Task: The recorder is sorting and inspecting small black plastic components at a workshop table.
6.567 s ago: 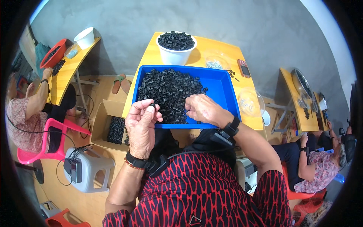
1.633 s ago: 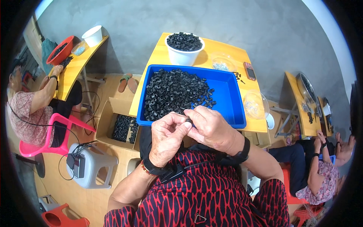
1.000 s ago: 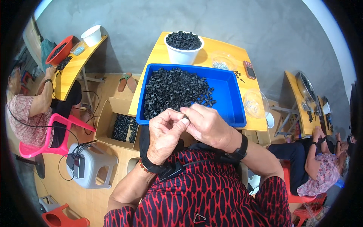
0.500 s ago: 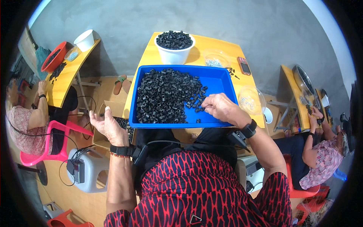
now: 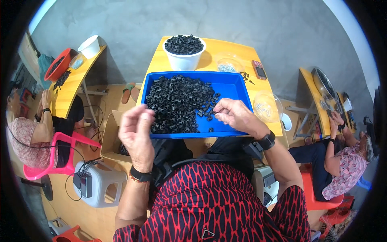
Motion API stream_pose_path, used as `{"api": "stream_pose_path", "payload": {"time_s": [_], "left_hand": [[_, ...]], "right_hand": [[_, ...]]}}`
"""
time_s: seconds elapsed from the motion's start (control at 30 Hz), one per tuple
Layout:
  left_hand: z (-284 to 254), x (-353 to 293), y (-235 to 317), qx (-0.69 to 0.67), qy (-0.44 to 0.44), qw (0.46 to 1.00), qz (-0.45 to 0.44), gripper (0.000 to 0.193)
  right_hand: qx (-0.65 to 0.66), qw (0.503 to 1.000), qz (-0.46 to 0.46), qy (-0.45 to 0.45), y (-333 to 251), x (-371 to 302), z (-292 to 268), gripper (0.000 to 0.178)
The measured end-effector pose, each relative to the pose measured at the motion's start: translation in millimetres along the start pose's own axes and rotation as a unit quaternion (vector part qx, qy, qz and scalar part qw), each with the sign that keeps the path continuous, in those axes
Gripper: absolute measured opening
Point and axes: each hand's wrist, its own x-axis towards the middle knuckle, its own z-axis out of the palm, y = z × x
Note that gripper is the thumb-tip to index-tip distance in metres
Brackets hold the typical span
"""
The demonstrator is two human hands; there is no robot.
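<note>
Parts [image 5: 173,103], small and black, lie heaped against the left of your blue tray [image 5: 237,86], a few strays at the right edge of the pile. That looser fringe is probably easier to pick from, as single pieces stand apart there. Your right hand [image 5: 238,115] dips to it, thumb and fingers drawn close together; something dark shows at the tips, but I cannot tell whether you have hold of it. Your left hand [image 5: 137,135] hangs over the tray's near left corner, fingers curled, thumb beside them; whether it grips anything I cannot tell.

The tray sits at the near edge of the table [image 5: 219,45], above your lap, presumably to spare you reaching. Behind it stands a white bucket [image 5: 183,61], heaped with black pieces. To the right are a clear dish [image 5: 266,107] and a phone [image 5: 259,69], seemingly out of your hands' way. Below, at your left, sits a box [image 5: 109,141].
</note>
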Motion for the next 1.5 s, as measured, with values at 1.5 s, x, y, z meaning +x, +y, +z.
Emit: {"api": "stream_pose_path", "payload": {"time_s": [1.5], "left_hand": [[43, -31, -8, 0.002, -0.166, 0.967, -0.193, 0.013]], "right_hand": [[-0.283, 0.949, 0.139, 0.019, 113, -57, -99, 0.005]]}}
